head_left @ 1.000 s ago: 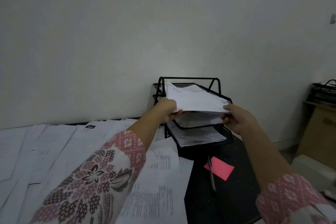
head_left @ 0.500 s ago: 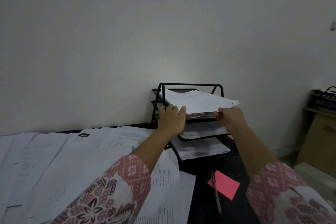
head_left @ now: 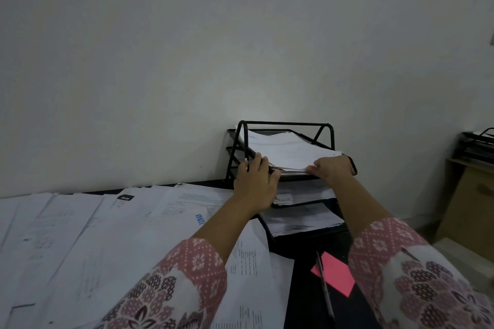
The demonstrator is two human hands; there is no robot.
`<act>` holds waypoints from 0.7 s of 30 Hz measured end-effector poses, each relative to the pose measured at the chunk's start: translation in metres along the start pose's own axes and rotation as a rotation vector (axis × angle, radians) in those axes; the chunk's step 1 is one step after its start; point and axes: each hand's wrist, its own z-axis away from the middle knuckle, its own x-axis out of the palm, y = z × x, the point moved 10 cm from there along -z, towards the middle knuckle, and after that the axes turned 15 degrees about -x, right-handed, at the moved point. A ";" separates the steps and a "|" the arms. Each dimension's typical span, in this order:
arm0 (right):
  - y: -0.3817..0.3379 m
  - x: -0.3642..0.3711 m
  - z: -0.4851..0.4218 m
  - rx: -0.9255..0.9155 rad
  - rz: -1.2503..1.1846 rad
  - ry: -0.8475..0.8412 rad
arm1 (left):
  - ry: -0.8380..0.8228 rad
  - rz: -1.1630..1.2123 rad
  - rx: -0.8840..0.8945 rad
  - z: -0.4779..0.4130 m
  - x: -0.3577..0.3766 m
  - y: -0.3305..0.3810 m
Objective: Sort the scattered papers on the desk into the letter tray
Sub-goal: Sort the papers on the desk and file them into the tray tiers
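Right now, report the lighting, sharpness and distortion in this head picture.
Head view, dim with a cool grey cast; head view, one soft bright patch on the wall above the letter tray; head view, wide-angle distortion leans the wooden cabinet at the right edge; head view, print on the scattered papers is too soft to read.

left hand (head_left: 255,184), right hand (head_left: 332,168), stack (head_left: 288,152) in tray (head_left: 286,124)

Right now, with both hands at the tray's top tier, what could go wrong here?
The paper stack lies uneven at the front of the letter tray; pushing by the left hand and right hand may buckle sheets, or some may slide out. The left sleeve hangs over loose papers; pulling back could drag them.
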 end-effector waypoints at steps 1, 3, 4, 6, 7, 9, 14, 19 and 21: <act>-0.003 -0.002 0.001 -0.045 0.031 0.036 | -0.022 0.009 -0.006 0.000 0.001 -0.002; -0.005 -0.002 0.002 -0.049 -0.093 0.065 | -0.064 0.043 0.003 0.001 0.000 -0.005; -0.005 -0.005 0.007 -0.058 -0.231 0.114 | -0.088 0.055 0.017 0.004 -0.001 -0.005; -0.009 0.012 0.018 0.091 -0.928 0.159 | -0.120 0.047 0.049 0.012 -0.007 -0.007; -0.017 0.014 0.025 0.070 -1.074 0.182 | -0.128 0.041 0.059 0.017 -0.011 -0.009; -0.033 0.021 0.036 0.046 -1.056 0.153 | -0.113 0.025 0.065 0.029 -0.023 -0.017; -0.097 0.056 0.077 -0.269 -0.669 -0.029 | -0.077 0.009 0.034 0.070 -0.053 -0.066; -0.142 0.129 0.140 -0.348 -0.670 -0.236 | -0.055 -0.015 -0.130 0.111 -0.073 -0.158; -0.150 0.165 0.166 -0.338 -0.637 -0.322 | -0.051 -0.023 -0.217 0.130 -0.083 -0.200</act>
